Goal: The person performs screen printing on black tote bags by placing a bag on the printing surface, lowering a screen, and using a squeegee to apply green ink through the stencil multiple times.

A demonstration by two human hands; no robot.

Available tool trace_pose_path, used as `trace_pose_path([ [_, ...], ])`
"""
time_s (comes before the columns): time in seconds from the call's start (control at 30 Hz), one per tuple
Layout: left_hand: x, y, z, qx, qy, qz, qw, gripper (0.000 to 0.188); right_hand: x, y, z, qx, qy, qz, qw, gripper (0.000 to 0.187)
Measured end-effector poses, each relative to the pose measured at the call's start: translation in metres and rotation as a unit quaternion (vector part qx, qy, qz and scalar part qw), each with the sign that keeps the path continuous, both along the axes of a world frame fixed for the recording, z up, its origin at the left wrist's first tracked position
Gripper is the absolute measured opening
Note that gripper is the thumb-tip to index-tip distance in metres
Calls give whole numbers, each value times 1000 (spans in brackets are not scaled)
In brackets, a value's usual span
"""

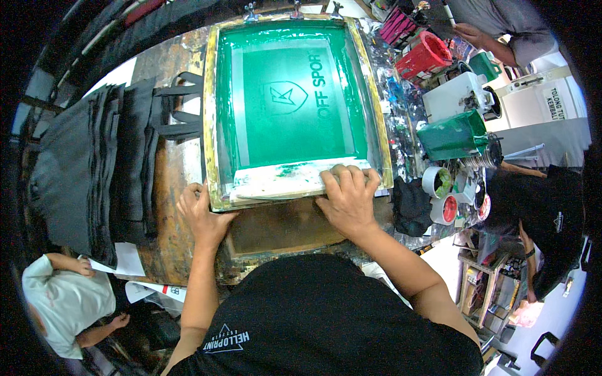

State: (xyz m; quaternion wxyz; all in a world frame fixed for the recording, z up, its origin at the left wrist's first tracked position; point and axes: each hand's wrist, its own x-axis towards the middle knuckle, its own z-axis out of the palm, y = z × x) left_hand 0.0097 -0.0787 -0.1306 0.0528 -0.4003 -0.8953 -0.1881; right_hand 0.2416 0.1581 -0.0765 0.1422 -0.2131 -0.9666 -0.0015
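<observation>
A silk-screen printing frame (211,119) with wooden edges lies in front of me. Green ink coats its mesh (282,138), where a shield emblem and lettering show. Across its near end runs a white strip (276,182) smeared with green; I cannot tell if it is part of the frame. My left hand (205,216) is closed round the near left corner, thumb along the front edge. Bent over the near edge, my right hand (348,199) has its fingers on the white strip and its thumb at the front. Black straps (182,119) run up to the frame's left side.
Stacked black fabric bags (94,163) lie left on the stained worktable (169,232). Along the right stand a red bucket (426,56), a white container (454,97), a green container (453,135) and tape rolls (444,210). Other people are at left and right. Clamps (296,11) line the far edge.
</observation>
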Motion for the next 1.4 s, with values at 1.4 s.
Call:
trace_pose_path([
  [1.4,-24,45,-4,148,-92,109,979,30,-132,120,295,91,149,39,984,78],
])
